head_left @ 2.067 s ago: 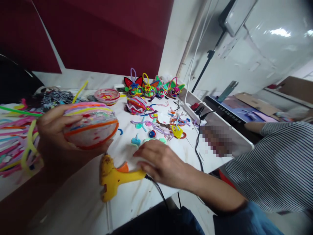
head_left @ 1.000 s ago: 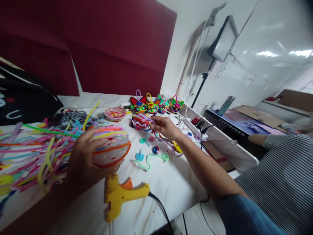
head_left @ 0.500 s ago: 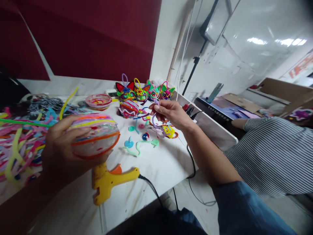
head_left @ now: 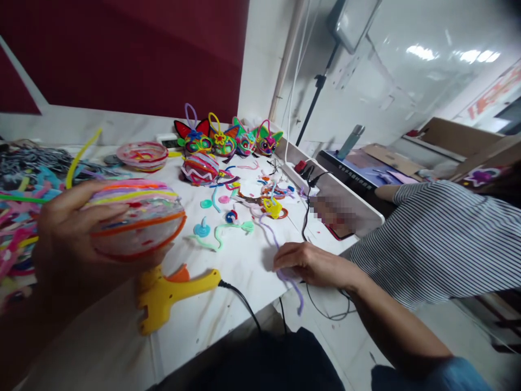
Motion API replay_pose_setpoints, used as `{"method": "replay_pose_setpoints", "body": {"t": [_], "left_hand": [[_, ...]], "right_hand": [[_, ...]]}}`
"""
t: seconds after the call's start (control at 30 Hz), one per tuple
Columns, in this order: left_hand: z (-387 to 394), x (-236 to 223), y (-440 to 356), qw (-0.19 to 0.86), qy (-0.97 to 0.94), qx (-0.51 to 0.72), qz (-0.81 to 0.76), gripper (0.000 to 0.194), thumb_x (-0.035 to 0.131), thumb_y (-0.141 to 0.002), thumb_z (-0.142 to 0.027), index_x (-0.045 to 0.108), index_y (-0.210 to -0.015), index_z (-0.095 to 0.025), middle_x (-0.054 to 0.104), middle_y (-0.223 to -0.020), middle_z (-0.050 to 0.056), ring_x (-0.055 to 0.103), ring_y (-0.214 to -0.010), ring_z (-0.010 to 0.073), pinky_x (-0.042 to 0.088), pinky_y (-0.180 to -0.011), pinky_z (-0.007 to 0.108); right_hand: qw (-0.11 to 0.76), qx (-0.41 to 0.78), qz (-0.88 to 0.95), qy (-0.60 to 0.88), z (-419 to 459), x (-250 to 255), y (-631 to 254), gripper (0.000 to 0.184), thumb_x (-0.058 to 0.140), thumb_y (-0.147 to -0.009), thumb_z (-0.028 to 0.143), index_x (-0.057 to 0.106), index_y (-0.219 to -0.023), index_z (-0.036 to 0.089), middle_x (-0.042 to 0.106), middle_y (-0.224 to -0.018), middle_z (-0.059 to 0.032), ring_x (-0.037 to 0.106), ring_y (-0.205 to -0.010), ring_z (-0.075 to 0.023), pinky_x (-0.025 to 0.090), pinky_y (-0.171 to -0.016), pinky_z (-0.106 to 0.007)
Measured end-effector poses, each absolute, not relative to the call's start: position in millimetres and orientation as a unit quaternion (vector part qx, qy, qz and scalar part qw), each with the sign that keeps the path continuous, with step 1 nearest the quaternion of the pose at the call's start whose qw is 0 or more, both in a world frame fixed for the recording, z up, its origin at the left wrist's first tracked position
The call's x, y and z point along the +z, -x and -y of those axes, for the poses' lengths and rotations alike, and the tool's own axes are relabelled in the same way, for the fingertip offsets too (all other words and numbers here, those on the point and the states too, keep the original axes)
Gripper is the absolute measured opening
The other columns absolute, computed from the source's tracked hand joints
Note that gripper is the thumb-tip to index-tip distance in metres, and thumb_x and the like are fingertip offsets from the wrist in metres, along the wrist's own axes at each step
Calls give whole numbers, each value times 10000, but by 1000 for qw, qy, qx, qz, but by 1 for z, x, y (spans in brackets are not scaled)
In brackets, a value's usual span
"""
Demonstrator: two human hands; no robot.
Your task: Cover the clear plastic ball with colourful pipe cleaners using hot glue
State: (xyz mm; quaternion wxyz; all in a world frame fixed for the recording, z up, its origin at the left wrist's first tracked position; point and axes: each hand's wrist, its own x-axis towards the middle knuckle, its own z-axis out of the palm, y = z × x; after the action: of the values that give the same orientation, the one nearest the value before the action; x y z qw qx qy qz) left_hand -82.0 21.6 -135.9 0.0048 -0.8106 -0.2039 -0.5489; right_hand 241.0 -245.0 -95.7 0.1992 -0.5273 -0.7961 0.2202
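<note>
My left hand (head_left: 67, 228) is wrapped around a rounded clear shell (head_left: 138, 236) banded with orange, yellow, pink and purple strips. Near the table's front right edge, my right hand (head_left: 311, 264) is closed on a purple pipe cleaner (head_left: 269, 231). One end of it trails back over the table and the other hangs past the edge. Below the shell lies a yellow glue gun (head_left: 175, 296) with an orange trigger. Between the hands are a pale green pipe cleaner (head_left: 220, 236), a blue coil (head_left: 202, 228) and a dark blue and red ball (head_left: 232, 216).
Several colourful animal heads (head_left: 195, 142) line the back wall. A striped round piece (head_left: 199, 169) and a shallow bowl (head_left: 142, 156) stand before them. Loose pipe cleaners (head_left: 20, 233) heap at the left. The glue gun's black cord (head_left: 244, 301) drops over the edge. A person in a striped shirt (head_left: 431, 239) is at the right.
My right hand has come down and nearer, from above the small parts to the table's front edge, with the purple pipe cleaner. My left hand keeps its hold on the shell. The view has shifted slightly.
</note>
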Motion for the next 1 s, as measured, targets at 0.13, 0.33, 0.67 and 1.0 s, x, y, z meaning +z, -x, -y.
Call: {"method": "replay_pose_setpoints", "body": {"t": [0.13,0.33,0.67,1.0], "left_hand": [[-15,-138,82,9,821,-538,192,704,821,-634,-788,651,-1009,-218,648,-1356,157,637,-1301,517,550,-918,728],[-19,-138,84,36,817,-556,148,723,806,-575,-831,659,-948,-229,707,-1252,195,698,-1139,579,586,-786,750],[-11,-125,78,66,828,-540,137,588,835,-654,-661,663,-1077,-290,715,-1176,124,754,-1035,426,627,-799,607],[-25,-146,90,37,836,-526,154,782,934,-503,-692,663,-1094,-257,692,-1301,181,691,-1190,529,578,-944,767]], "right_hand": [[180,219,757,588,240,-100,-234,351,577,-906,-46,790,-1099,155,809,-1057,-102,766,-946,-181,587,-856,-280],[211,112,572,785,206,-122,-228,91,702,-939,147,714,-1027,126,757,-953,-115,678,-819,-213,476,-752,-306],[326,132,465,813,192,-141,-242,73,637,-867,135,681,-889,189,706,-819,-75,648,-798,-231,458,-780,-340],[462,307,471,686,217,-131,-240,536,697,-849,708,705,-812,174,454,-610,46,333,-539,-101,263,-515,-258]]}}
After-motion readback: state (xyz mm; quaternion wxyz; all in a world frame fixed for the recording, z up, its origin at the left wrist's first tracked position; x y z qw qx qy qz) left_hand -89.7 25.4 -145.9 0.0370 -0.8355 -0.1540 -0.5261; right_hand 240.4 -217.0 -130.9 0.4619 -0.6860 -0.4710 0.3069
